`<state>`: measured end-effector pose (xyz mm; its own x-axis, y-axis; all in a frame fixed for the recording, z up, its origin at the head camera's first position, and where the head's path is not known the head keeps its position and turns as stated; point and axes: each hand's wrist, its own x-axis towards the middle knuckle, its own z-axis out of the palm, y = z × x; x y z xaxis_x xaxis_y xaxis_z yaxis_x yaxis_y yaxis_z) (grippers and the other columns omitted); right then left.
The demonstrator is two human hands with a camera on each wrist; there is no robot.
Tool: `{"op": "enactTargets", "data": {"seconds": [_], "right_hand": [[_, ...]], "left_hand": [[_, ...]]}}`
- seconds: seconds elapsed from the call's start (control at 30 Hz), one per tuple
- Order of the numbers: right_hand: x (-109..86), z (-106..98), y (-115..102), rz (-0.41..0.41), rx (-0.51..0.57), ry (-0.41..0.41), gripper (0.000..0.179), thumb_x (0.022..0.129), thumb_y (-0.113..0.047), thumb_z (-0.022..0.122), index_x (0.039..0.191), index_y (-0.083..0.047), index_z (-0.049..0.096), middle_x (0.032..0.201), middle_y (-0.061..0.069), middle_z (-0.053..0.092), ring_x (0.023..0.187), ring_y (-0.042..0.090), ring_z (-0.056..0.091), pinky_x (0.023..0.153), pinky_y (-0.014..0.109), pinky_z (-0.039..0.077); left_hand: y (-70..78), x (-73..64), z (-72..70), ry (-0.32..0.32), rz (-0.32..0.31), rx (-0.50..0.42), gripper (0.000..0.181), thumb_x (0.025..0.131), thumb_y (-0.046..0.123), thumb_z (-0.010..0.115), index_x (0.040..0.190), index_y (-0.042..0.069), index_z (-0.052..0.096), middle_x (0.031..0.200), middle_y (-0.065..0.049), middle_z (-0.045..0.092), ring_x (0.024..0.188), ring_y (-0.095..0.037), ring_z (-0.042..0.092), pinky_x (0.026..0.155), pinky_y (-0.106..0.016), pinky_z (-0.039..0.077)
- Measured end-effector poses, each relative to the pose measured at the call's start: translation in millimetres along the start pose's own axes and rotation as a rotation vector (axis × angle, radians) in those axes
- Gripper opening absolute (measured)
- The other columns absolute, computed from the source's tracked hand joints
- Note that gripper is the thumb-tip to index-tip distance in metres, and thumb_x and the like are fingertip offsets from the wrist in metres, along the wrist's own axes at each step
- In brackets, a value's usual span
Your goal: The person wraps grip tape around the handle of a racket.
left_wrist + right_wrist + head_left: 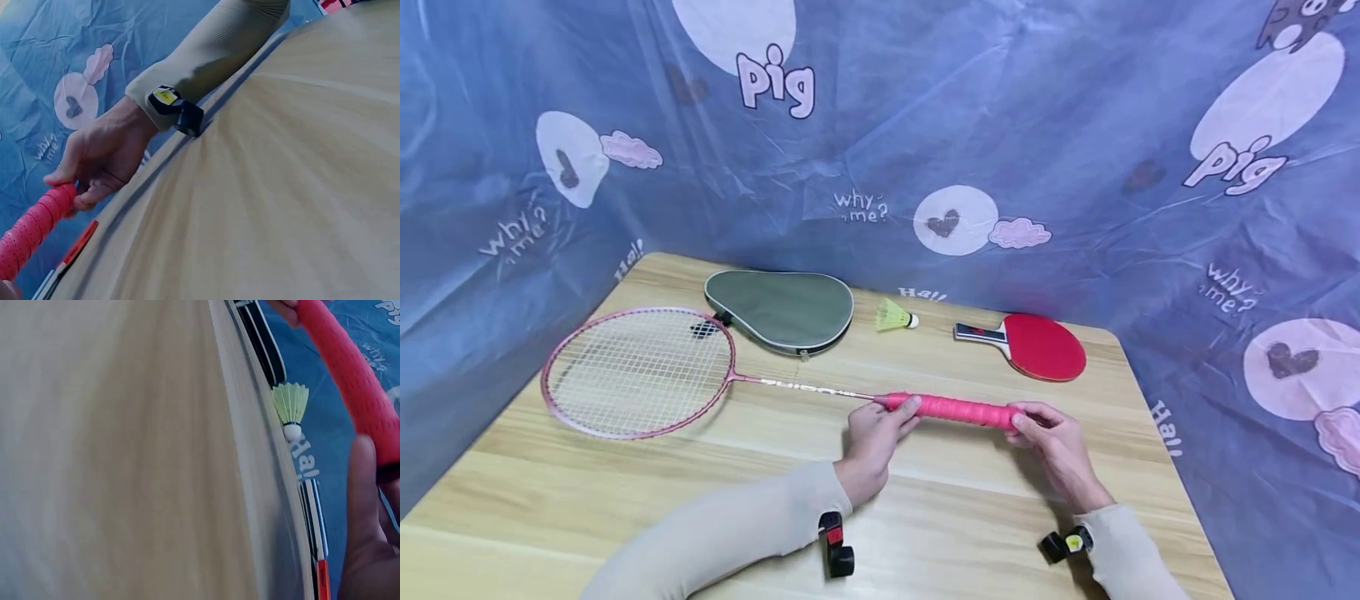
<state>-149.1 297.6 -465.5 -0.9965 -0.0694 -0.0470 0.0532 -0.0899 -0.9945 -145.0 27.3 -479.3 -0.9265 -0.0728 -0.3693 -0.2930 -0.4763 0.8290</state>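
Observation:
A pink badminton racket (958, 408) extends across the head view, its strung head to the left and its wrapped grip to the right. My left hand (871, 446) pinches the grip where it meets the thin shaft. At the butt end, the thumb and fingers of my right hand (1060, 450) hold the grip. The left wrist view shows that right hand (103, 153) around the end of the pink wrap. In the right wrist view, the right thumb (362, 487) lies along the grip (356, 378), and the left fingertips (286, 309) show at the top.
A green zippered paddle case (782, 308) lies at the back of the wooden table (760, 525), partly behind the racket head. Right of it are a yellow shuttlecock (895, 317) and a red table tennis paddle (1045, 346). Blue printed cloth (880, 150) hangs around the table.

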Motion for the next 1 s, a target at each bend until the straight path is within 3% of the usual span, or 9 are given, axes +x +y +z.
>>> {"op": "enactTargets", "data": {"seconds": [0.1,0.17,0.4,0.5,0.6,0.77,1.0], "right_hand": [[-1.5,-5.4,-1.1,0.048,-0.071,-0.033,0.026,0.093,0.003,0.067,0.104,-0.018,0.076,0.098,-0.007,0.074,0.078,0.01,0.074,0.075,0.027,0.063],[-2.0,-8.1,-0.6,0.067,-0.099,-0.043,0.027,0.092,0.003,0.068,0.105,-0.02,0.076,0.099,-0.007,0.073,0.08,0.009,0.074,0.076,0.028,0.063],[-1.5,-10.9,4.3,0.103,-0.155,-0.009,0.024,0.09,0.003,0.071,0.11,-0.01,0.075,0.098,-0.007,0.075,0.086,0.006,0.071,0.08,0.027,0.063],[-1.6,-12.6,3.6,0.154,-0.265,0.012,0.025,0.09,-0.001,0.073,0.115,-0.003,0.072,0.095,-0.01,0.073,0.087,0.005,0.069,0.08,0.024,0.063],[-2.0,-15.0,-0.6,0.201,-0.401,0.003,0.031,0.09,-0.005,0.073,0.119,0.005,0.068,0.09,-0.012,0.072,0.085,0.003,0.067,0.078,0.02,0.06],[-3.0,-19.7,-6.9,0.232,-0.591,-0.044,0.039,0.088,-0.014,0.077,0.122,0.005,0.067,0.093,-0.008,0.073,0.085,0.003,0.063,0.079,0.016,0.051],[-5.7,-29.9,-13.5,0.227,-0.829,-0.098,0.038,0.085,-0.025,0.081,0.118,-0.007,0.072,0.107,0.005,0.075,0.091,0.007,0.059,0.084,0.02,0.043]], "left_hand": [[-2.3,-0.1,-3.5,0.025,-0.032,0.047,0.033,0.076,0.025,0.089,0.081,0.006,0.062,0.097,-0.013,0.079,0.092,-0.025,0.078,0.081,-0.03,0.063],[-2.9,0.0,-5.6,0.022,-0.059,0.058,0.034,0.076,0.026,0.089,0.081,0.005,0.062,0.096,-0.015,0.079,0.091,-0.027,0.078,0.08,-0.031,0.063],[1.5,-0.8,-19.5,-0.137,-0.153,0.085,0.037,0.09,0.018,0.077,0.109,-0.01,0.062,0.099,-0.025,0.077,0.098,-0.032,0.077,0.086,-0.035,0.062],[5.1,-2.8,-29.8,-0.186,-0.177,0.136,0.031,0.091,0.012,0.074,0.109,-0.012,0.064,0.099,-0.023,0.077,0.095,-0.029,0.077,0.086,-0.034,0.063],[9.4,-4.2,-40.8,-0.225,-0.155,0.215,0.028,0.09,0.009,0.073,0.108,-0.011,0.068,0.1,-0.023,0.077,0.087,-0.021,0.077,0.082,-0.032,0.063],[17.4,-5.1,-55.1,-0.255,-0.013,0.407,0.024,0.088,0.008,0.075,0.107,-0.006,0.075,0.098,-0.019,0.079,0.081,-0.013,0.076,0.076,-0.029,0.064],[43.4,-7.0,-64.5,-0.239,0.403,0.752,0.026,0.084,0.015,0.081,0.107,0.004,0.078,0.097,-0.009,0.081,0.089,-0.015,0.078,0.077,-0.021,0.061]]}}
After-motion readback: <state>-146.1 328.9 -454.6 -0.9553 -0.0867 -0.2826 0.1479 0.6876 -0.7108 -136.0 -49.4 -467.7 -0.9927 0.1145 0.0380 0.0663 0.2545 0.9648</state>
